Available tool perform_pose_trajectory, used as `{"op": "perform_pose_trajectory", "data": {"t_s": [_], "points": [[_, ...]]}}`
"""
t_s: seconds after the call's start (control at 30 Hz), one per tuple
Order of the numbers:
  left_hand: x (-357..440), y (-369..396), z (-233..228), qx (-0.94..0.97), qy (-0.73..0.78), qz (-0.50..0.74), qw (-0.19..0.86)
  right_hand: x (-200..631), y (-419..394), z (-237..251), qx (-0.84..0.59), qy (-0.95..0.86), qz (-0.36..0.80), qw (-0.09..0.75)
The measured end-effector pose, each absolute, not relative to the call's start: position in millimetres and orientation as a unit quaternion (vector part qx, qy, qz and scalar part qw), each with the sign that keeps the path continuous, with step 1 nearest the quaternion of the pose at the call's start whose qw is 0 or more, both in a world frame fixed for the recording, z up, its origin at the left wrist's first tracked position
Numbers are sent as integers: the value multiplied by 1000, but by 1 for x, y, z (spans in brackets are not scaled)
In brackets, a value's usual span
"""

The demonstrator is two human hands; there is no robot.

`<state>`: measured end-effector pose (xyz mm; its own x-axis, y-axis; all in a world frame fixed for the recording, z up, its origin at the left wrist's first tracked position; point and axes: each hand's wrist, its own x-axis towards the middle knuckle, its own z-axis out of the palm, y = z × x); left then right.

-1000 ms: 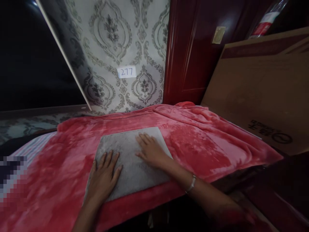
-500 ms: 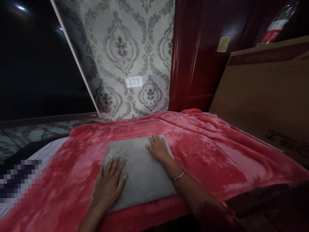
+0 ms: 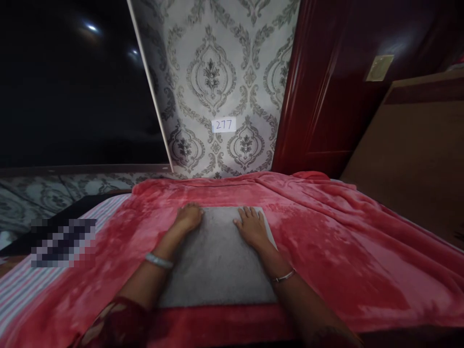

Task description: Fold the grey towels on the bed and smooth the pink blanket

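Note:
A grey plush square of cloth (image 3: 221, 261), like a small mat, lies flat on a red plush blanket (image 3: 319, 261). My left hand (image 3: 189, 217) is at its far left corner, fingers bent and pressed together on the edge; the fingertips are partly hidden. Near the far right corner, my right hand (image 3: 252, 227) lies flat on the cloth with its fingers stretched out. Both forearms reach in from the near side, over the cloth's sides.
A dark television screen (image 3: 83, 87) stands at the left, before patterned wallpaper (image 3: 212, 82) bearing a paper label (image 3: 224, 124) marked 277. On the right are a dark red wooden panel (image 3: 326, 111) and a cardboard box (image 3: 416, 140). Striped fabric (image 3: 21, 295) shows beyond the blanket's left side.
My left hand has moved from the cloth's near left part to its far left corner, and its fingers have curled. My right hand stays on the cloth. The view has shifted left.

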<state>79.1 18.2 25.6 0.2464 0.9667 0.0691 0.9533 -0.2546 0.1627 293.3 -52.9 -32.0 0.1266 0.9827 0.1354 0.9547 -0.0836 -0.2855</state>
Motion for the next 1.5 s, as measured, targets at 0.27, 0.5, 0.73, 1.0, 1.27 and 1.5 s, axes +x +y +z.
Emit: {"op": "perform_pose_trajectory", "data": {"t_s": [0.27, 0.5, 0.73, 1.0, 1.27, 1.5], "points": [[66, 28, -11, 744, 634, 193, 85, 292, -55, -30, -738, -658, 46, 140], [51, 52, -21, 655, 611, 389, 217, 277, -53, -12, -741, -659, 55, 112], [42, 54, -27, 566, 543, 531, 321, 189, -25, 14, -584, -794, 82, 148], [41, 54, -28, 554, 552, 530, 328, 171, -14, -17, -576, -794, 69, 180], [44, 48, -21, 570, 575, 504, 301, 263, -21, -20, -674, -720, 64, 153], [48, 46, -17, 581, 587, 490, 279, 336, -45, -41, -764, -627, 53, 143]]}}
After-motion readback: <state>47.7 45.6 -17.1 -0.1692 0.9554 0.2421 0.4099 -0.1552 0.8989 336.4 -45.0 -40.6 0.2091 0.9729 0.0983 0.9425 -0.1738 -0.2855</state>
